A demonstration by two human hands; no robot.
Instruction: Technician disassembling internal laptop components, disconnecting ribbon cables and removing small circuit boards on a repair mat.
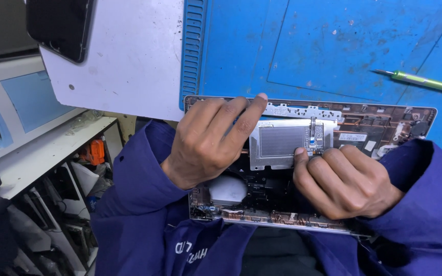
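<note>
An opened laptop base [384, 120] lies with its inner parts up, resting on my lap and against the blue mat. A silver trackpad plate [277, 143] with a small circuit strip and ribbon connector [314, 135] sits in its middle. My left hand [208, 140] rests on the chassis, its fingers stretched to the metal bracket [303, 110] along the upper edge. My right hand [341, 179] is curled, with a fingertip pressed at the connector by the trackpad's lower right corner. Both arms wear dark blue sleeves.
A green-handled screwdriver [423, 82] lies on the blue work mat [308, 46] at the upper right. A dark phone [60, 25] sits on the white table corner [129, 66] at the upper left. Shelves with cluttered parts [78, 168] stand to the left below.
</note>
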